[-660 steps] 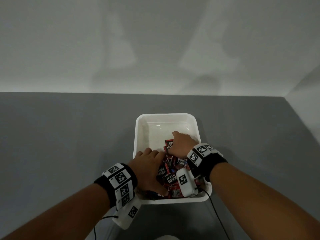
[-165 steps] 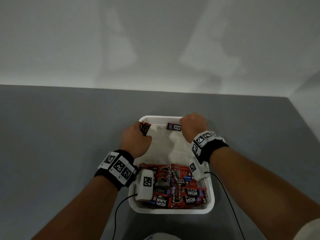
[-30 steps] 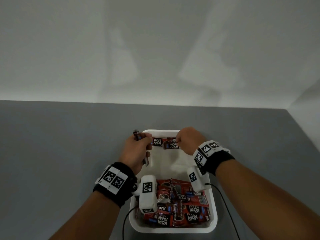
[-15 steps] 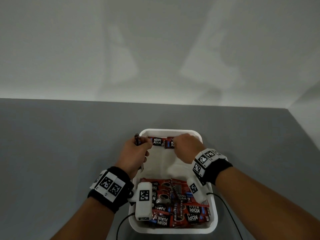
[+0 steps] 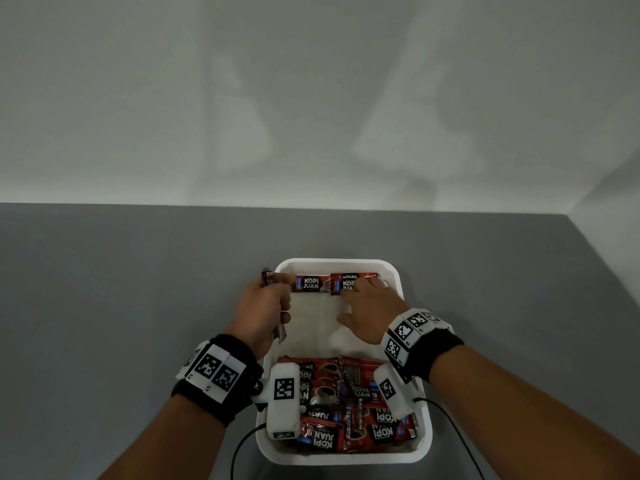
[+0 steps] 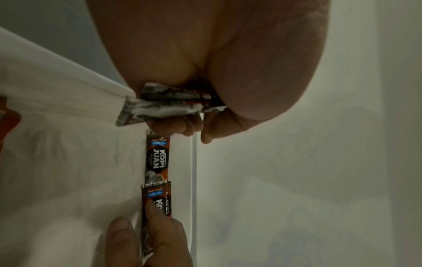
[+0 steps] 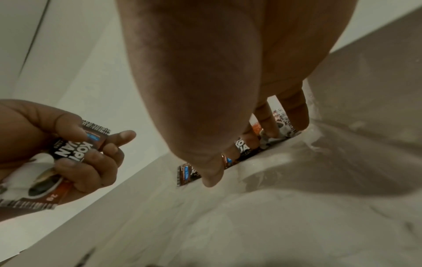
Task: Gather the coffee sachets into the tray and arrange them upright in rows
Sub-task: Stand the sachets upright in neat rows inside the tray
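Coffee sachets: small flat red-and-dark packets with serrated end seals, a coffee-cup picture and white block lettering. Two groups sit in the white tray (image 5: 398, 271). A loose heap of sachets (image 5: 349, 407) lies flat and overlapping at the near end. A row of sachets (image 5: 311, 284) stands on edge against the far wall, fronts facing the camera; the tray floor between the groups is bare. The tray rests on a grey table (image 5: 138, 289).

Legible print: "KOPI JUAN" on nearly every front. A blue tab reads "100%"; the rest of that line is too small to read. One held packet shows "2g" near its lower seal.

Left hand (image 5: 261, 311), at the far-left corner of the tray: fingers curled around a small bundle of held sachets (image 7: 68, 150), thumb pressed on the top one; sealed ends stick out above and below the fist. Exact count cannot be read; the left wrist view shows at least two edges.

Right hand (image 5: 370, 313), at the far-right part of the row: fingers extended and slightly spread, fingertips (image 7: 269, 126) pressing the standing packets against the far wall. Thumb free, pointing left over the tray floor.
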Demonstrator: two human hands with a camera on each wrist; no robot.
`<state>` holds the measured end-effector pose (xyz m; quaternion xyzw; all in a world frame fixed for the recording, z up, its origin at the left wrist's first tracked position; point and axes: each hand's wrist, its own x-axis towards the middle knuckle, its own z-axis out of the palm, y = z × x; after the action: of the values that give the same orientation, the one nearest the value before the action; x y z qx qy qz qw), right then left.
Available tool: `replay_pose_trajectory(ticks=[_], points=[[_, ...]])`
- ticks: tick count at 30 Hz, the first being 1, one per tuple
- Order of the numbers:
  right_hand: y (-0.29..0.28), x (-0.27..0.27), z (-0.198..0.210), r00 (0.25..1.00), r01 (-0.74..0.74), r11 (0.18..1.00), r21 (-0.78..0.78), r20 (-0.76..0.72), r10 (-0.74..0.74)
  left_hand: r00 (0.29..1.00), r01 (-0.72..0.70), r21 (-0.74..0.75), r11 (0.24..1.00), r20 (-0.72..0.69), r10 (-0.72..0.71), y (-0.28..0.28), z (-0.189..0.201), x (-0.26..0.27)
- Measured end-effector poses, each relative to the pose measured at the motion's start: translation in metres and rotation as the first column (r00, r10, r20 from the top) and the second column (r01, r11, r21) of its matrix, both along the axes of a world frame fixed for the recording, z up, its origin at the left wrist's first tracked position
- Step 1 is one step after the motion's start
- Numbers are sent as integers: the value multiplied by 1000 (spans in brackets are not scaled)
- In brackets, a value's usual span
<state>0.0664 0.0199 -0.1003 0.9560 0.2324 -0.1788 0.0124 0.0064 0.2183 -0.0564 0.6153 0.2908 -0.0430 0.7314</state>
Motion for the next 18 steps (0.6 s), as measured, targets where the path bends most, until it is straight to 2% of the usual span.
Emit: replay_pose_trajectory(ticks=[4,6,7,8,10,12,15,18], points=[[0,-2,6,1000,28,998,59,-11,-28,1000,1,-58,998,-19,-2,-2,2,-1],[2,-3,14,997,68,981,180,-32,-63,1000,-8,-120,993,6,9,-4,1,0],[5,-4,20,995,99,951,293,-50,-88,1000,0,-151,989,26,4,-5,0,1],[10,-7,27,988,149,893,426,-91,-121,999,11,-175,985,50,-2,-7,0,2],[21,-12,42,952,296,711,638,-260,-163,996,31,-198,980,93,-13,-11,1,4],[32,-16,51,896,418,552,721,-426,-123,991,45,-237,971,135,-13,-15,4,6],[38,-14,53,899,429,458,779,-417,-133,981,40,-279,959,195,16,-18,7,7],[36,-9,55,891,453,421,786,-417,-181,972,77,-195,978,234,-30,-14,8,5]])
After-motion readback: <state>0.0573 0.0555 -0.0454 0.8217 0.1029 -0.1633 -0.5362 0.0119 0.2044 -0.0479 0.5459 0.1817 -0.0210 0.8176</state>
